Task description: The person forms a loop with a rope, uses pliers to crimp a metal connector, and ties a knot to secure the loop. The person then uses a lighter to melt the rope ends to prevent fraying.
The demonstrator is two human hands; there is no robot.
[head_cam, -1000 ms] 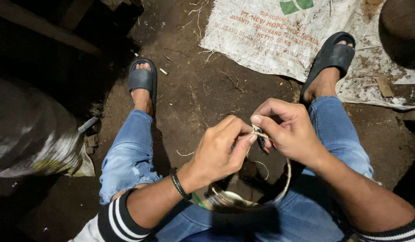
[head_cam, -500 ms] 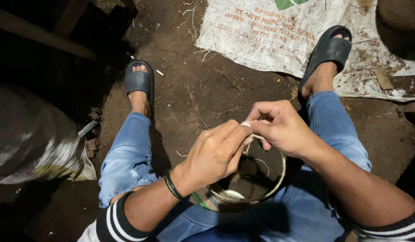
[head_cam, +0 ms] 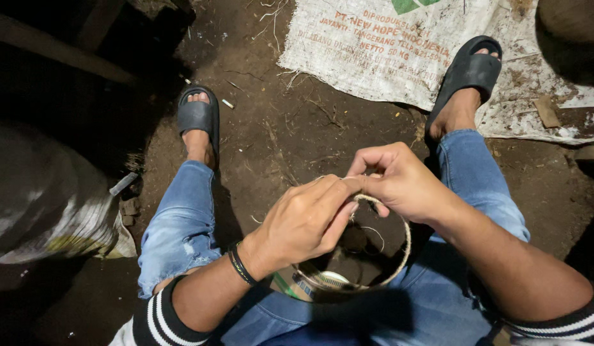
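I sit with a round ring-shaped frame [head_cam: 399, 259] wrapped in pale twine between my knees. My left hand [head_cam: 306, 221] pinches the twine at the ring's top rim, thumb and forefinger closed on it. My right hand [head_cam: 399, 182] meets it fingertip to fingertip and grips the same strand of twine [head_cam: 374, 200] on the rim. A thin loose thread [head_cam: 374, 230] hangs inside the ring. A dark band sits on my left wrist. Both legs are in blue jeans, and my feet wear black slides [head_cam: 198, 115].
Bare dirt ground lies in front of me. A white woven sack [head_cam: 387, 45] is spread flat at the upper right, under my right foot [head_cam: 467, 70]. A filled, shiny sack [head_cam: 47, 198] lies at the left. Dark timber crosses the upper left.
Both hands have stayed joined at the ring's top rim, working the twine; the fingers have shifted slightly and the camera has tilted a little downward.
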